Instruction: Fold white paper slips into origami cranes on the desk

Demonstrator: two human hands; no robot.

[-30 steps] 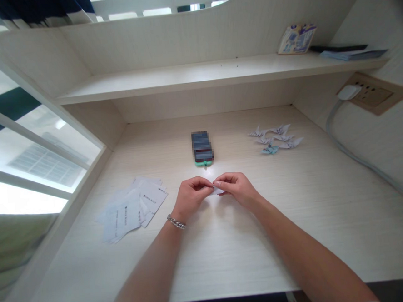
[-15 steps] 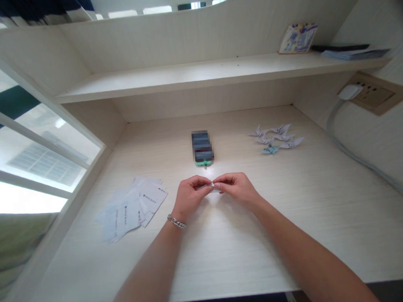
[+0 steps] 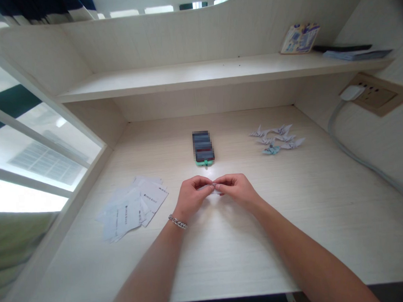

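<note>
"so, where is the small white paper [image 3: 217,192]?"

"between the person's two hands, over the middle of the desk [image 3: 215,268] — mostly hidden by the fingers, so its exact folded shape cannot be told."

"and how does the left hand [image 3: 194,192] stand?"

"its thumb and forefinger come together at the tips, pinching the paper's left side. a chain bracelet [image 3: 177,221] circles that wrist."

"the right hand [image 3: 237,188]?"

"much the same: thumb and forefinger close together at the tips, gripping the other side. the two hands nearly meet there. whether the paper touches the wood cannot be told."

"what lies around them?"

"just beyond the hands, a dark, pixelated device [image 3: 204,146] with a green lower edge. off to the left, loose paper slips [image 3: 127,217] overlap in a fanned pile, their print too small to read."

"and on the right?"

"white folded birds [image 3: 292,144] in a cluster, farther back than the hands — with one blue folded bird [image 3: 271,150] at the near side. above them, a patterned packet [image 3: 300,39] leans on the shelf [image 3: 170,78]."
</note>
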